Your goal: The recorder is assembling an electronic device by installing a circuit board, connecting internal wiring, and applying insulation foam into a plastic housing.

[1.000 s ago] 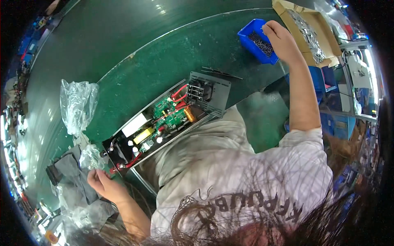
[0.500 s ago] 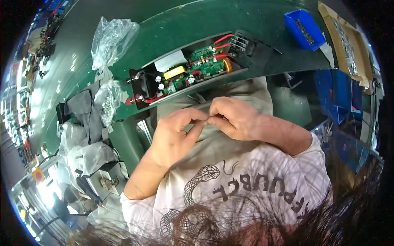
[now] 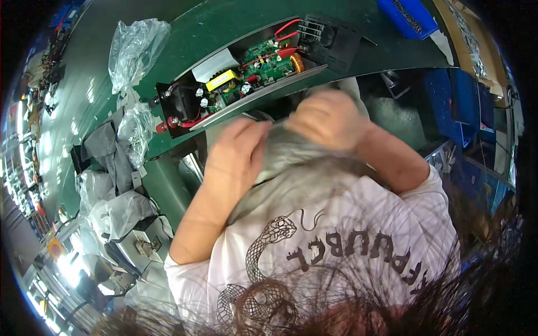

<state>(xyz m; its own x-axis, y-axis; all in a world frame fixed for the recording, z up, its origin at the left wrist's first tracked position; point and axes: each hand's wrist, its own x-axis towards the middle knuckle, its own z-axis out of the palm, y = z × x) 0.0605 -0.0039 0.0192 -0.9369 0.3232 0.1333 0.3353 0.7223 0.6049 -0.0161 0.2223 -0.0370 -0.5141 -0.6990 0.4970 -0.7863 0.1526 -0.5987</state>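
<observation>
Close against the chest, both hands meet over the front of a pale grey shirt [image 3: 291,154], just below the edge of the green table [image 3: 224,22]. The left hand [image 3: 235,159] lies with its fingers nearly straight and together, flat on the soft cloth. The right hand [image 3: 330,120] is blurred; it looks bunched into a loose fist, and whether it pinches the cloth or some small part cannot be told.

Just beyond the hands, on the table, rests a long open metal case [image 3: 252,73]. It holds a green circuit board [image 3: 263,61] with a yellow block, a copper-coloured coil [image 3: 297,63] and red wires, with a black finned block [image 3: 328,39] at its right end and a dark fan housing at its left.

Further left lie crinkled clear plastic bags [image 3: 134,50]; below them, wrapped grey boxes [image 3: 117,213] are stacked beside the table. Far right, at the top, sits a blue plastic bin [image 3: 406,17] next to a brown cardboard box [image 3: 471,39].
</observation>
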